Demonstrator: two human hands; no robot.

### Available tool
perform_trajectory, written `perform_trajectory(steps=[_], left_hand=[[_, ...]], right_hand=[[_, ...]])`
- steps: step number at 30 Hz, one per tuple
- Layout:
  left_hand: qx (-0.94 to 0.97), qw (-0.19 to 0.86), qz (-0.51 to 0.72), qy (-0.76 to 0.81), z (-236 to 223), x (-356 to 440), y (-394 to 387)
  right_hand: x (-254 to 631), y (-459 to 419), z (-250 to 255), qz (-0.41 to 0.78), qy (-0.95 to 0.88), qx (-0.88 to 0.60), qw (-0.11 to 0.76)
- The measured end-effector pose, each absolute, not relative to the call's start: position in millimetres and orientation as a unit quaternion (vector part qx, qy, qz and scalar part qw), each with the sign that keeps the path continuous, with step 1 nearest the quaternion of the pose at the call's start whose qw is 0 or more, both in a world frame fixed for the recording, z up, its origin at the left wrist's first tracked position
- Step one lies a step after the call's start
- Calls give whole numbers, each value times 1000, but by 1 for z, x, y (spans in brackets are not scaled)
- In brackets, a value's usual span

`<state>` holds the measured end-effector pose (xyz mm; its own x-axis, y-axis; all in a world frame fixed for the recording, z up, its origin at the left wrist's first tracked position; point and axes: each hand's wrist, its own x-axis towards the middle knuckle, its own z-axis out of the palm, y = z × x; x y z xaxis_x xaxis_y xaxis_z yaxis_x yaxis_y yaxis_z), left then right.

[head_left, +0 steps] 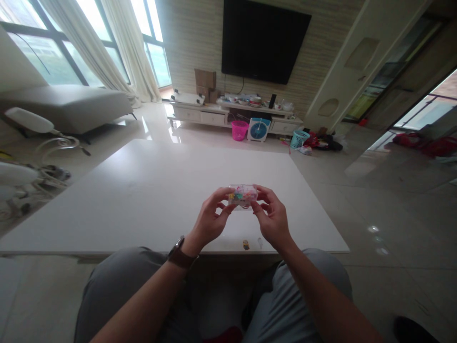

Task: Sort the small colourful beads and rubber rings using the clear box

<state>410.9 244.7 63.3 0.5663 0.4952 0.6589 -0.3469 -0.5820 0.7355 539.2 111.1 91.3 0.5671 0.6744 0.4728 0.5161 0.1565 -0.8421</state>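
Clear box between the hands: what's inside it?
Inside the clear box are small colorful pieces: yellow and green toward the left, pink and orange toward the right. Their shapes are too small to tell, and fingertips cover parts of both ends.

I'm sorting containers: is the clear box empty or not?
Not empty: colourful pieces show through the walls of the clear box, held between left hand and right hand.

Home living room with wall-mounted television [264, 40]

A black television [266, 40] hangs above white drawers [213, 118].
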Motion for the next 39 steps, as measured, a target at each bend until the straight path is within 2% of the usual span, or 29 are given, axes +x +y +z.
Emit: perform_trajectory(steps=[6,12,17,24,39], left_hand=[[791,366,486,69,66,408,247],[844,280,456,36,71,405,249],[843,287,454,37,69,405,250],[850,288,439,36,68,405,250],[853,306,419,60,70,404,242]], right_hand=[[541,107,101,25,-517,-633,576],[538,104,112,-82,-609,-598,514],[538,104,111,-110,-628,-593,492],[540,103,105,-77,-612,-595,515],[541,101,110,-106,-612,-583,523]])
